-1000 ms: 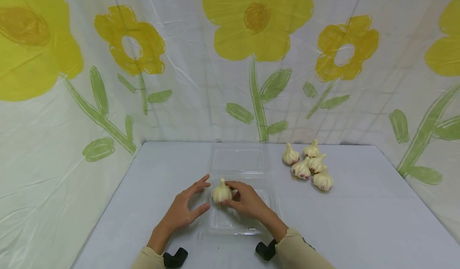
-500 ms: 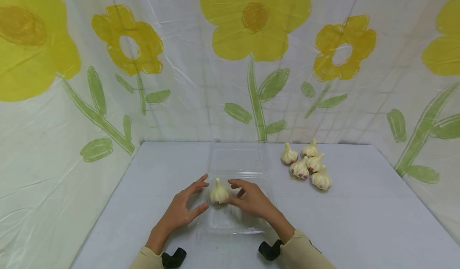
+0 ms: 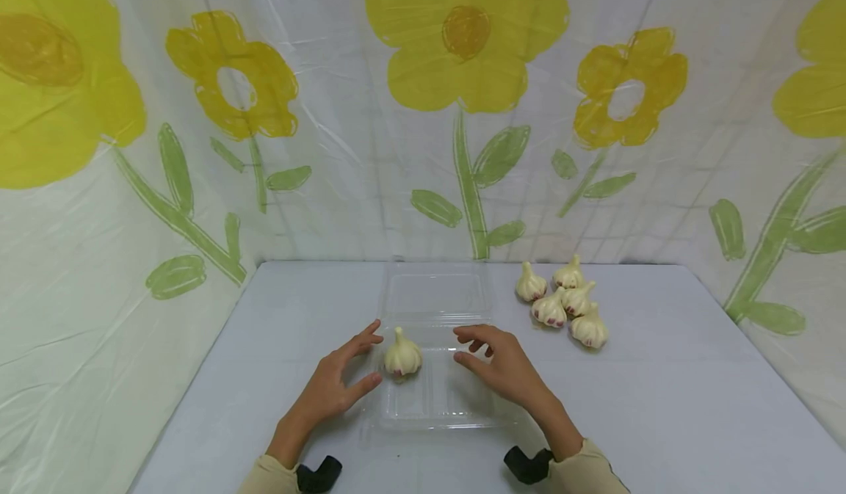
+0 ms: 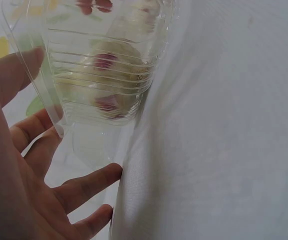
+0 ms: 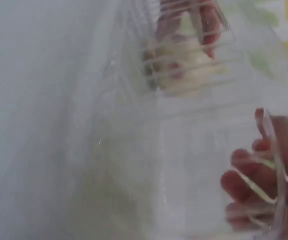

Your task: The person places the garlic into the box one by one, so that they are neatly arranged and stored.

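One garlic bulb (image 3: 402, 354) stands stem up in the left part of a clear plastic clamshell box (image 3: 463, 406), whose lid (image 3: 436, 296) lies folded back. My left hand (image 3: 333, 384) is spread at the box's left side, thumb and fingers at the rim. Through the ribbed wall, the left wrist view shows the bulb (image 4: 119, 75) with purple patches. My right hand (image 3: 507, 365), loosely bent and holding nothing, hovers over the box's right side, apart from the bulb. In the blurred right wrist view the right fingers (image 5: 238, 185) show behind the clear rim.
Several more garlic bulbs (image 3: 577, 299) sit bunched at the back right of the white-covered table (image 3: 661, 406). Behind the table hangs a sheet (image 3: 357, 186) painted with yellow flowers. Black wrist mounts (image 3: 320, 474) show below both hands.
The right hand has let go of the garlic bulb and drawn back to the right. The bulb now stands on its own in the box's left part. The left hand has stayed put.
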`<action>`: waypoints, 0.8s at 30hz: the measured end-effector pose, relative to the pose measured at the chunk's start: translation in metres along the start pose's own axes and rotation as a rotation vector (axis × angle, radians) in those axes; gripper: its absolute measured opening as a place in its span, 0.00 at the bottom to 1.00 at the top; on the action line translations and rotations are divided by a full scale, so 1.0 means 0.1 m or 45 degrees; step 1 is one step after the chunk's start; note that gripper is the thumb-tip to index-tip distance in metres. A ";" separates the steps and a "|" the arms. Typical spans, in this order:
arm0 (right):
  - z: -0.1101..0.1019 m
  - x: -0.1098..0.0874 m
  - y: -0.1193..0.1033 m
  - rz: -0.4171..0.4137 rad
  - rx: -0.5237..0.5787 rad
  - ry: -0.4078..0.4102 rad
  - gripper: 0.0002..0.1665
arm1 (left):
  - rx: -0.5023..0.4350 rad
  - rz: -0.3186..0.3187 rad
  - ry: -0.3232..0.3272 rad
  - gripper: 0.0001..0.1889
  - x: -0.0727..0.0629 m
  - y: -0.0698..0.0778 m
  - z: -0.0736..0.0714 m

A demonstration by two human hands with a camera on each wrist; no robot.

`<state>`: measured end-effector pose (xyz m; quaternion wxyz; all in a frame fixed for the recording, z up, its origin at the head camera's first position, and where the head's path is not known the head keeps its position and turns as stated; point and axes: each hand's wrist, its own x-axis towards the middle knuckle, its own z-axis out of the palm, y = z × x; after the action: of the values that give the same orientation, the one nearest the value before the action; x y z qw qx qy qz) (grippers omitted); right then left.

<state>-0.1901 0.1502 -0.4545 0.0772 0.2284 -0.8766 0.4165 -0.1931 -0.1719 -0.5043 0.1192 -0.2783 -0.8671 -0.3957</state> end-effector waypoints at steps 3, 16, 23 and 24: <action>-0.02 -0.04 0.05 -0.076 -0.073 0.084 0.22 | 0.010 -0.001 0.002 0.43 0.00 -0.01 0.00; -0.13 -0.10 0.23 -0.211 -0.065 0.372 0.17 | 0.014 0.000 0.001 0.43 0.00 0.01 0.00; -0.32 -0.12 0.37 -0.121 -0.122 0.487 0.17 | 0.008 0.001 -0.002 0.41 0.00 0.02 0.00; -0.36 -0.13 0.39 -0.100 -0.140 0.510 0.17 | 0.009 -0.001 -0.002 0.41 0.00 0.02 0.00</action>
<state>-0.1988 0.2036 -0.4630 0.2784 0.1704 -0.8556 0.4018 -0.1920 -0.1711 -0.5030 0.1192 -0.2780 -0.8686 -0.3925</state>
